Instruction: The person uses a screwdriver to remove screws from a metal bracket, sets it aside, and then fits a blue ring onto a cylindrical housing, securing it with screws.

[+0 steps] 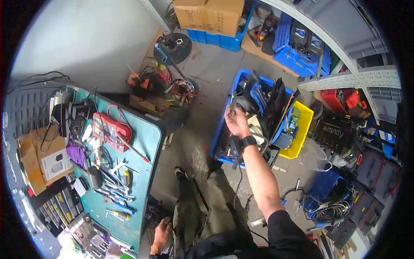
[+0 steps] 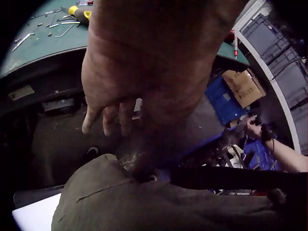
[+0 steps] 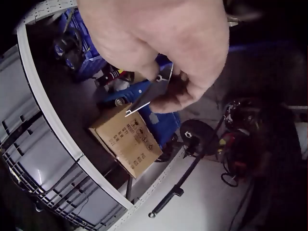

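Observation:
My right hand is over the blue crate, which is heaped with dark panels and mixed scrap parts. In the right wrist view its thumb and fingers pinch a thin dark flat piece with a pale edge; what kind of part it is I cannot tell. Low beside my leg, my left hand hangs with loosely bent fingers and holds nothing, as the left wrist view also shows. Against the blue crate's right side stands a yellow bin with a green circuit board inside.
At left, a teal workbench carries pliers, screwdrivers and a red-cabled meter. A cardboard box sits on a blue tote at the back. Coiled cables lie on the right floor, and a black cord runs near my right leg.

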A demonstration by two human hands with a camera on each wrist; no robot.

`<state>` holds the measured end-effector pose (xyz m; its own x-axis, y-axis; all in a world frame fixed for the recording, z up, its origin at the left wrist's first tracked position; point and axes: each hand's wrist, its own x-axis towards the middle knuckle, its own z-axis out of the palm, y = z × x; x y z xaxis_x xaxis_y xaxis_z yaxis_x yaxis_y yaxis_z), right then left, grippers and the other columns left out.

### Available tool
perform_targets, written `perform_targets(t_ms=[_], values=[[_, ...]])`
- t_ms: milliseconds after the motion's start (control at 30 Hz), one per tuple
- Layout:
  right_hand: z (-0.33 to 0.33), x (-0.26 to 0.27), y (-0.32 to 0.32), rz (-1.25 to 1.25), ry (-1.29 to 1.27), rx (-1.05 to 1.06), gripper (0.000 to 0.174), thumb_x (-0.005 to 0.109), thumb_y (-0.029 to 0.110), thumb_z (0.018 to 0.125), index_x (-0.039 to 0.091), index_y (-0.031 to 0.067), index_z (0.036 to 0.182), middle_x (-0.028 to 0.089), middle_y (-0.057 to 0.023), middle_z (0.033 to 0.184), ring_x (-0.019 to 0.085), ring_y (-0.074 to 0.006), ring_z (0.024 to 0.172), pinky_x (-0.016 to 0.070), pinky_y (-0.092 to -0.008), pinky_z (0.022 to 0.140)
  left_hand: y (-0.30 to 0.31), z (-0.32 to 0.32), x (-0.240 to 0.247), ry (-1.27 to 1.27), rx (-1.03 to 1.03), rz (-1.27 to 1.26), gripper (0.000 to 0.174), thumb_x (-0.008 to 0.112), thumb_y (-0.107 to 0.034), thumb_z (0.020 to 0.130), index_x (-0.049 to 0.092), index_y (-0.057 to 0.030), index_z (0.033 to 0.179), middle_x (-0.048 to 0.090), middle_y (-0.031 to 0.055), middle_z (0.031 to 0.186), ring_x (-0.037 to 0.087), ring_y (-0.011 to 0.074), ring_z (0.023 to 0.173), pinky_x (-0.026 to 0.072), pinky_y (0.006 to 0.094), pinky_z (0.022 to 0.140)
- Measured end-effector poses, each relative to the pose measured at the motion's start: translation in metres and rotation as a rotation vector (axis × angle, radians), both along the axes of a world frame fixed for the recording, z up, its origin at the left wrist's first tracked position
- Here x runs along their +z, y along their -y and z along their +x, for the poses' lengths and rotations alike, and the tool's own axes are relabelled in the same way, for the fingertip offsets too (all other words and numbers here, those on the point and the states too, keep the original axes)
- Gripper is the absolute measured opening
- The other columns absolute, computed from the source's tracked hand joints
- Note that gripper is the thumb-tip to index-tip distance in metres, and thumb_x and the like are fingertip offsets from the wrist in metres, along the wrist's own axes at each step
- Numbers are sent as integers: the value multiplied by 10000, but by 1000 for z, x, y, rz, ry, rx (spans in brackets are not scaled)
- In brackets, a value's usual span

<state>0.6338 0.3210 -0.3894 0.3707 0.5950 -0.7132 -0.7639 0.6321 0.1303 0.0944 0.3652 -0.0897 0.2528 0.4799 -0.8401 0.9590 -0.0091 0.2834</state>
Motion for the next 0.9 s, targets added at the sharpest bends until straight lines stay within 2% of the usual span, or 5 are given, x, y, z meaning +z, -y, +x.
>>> perform_targets(t_ms=[267,533,700,833,900], values=[[59,-72,-37,42,-124,-182,240,569,133,1063,561,-78,1179,664,-180,1033,668,-271,895,614,-365,801,14,-70,-17,-145,82,26,461,612,-74,1000,518,83,1424,712,183,1300,682,250,1214,522,356,1027],[92,-105,-53,142,-116,-363,255,621,83,1012,591,-92,1195,672,-180,1073,656,-265,911,604,-377,786,5,-56,-17,-106,-53,42,504,638,-120,988,519,68,1440,737,185,1247,708,280,1147,536,377,982],[100,-90,-67,-84,-70,-440,212,589,78,1028,596,-77,1173,688,-185,1025,681,-268,860,629,-364,750,-1,-12,6,59,214,-108,489,602,-244,1044,535,9,1457,673,214,1360,638,361,1253,491,424,1054],[105,-98,-62,-67,-54,-414,202,564,80,1037,595,-71,1168,692,-185,1025,691,-271,865,640,-365,745,-14,-10,-6,21,34,-56,471,585,-222,1045,536,23,1443,688,216,1322,659,311,1196,519,408,1000],[111,-112,-57,-39,-178,-422,240,566,136,1059,592,-72,1175,692,-186,1030,686,-260,867,637,-361,749,-14,13,6,81,203,-84,451,584,-205,1040,544,23,1428,714,189,1223,675,286,1072,535,388,941]])
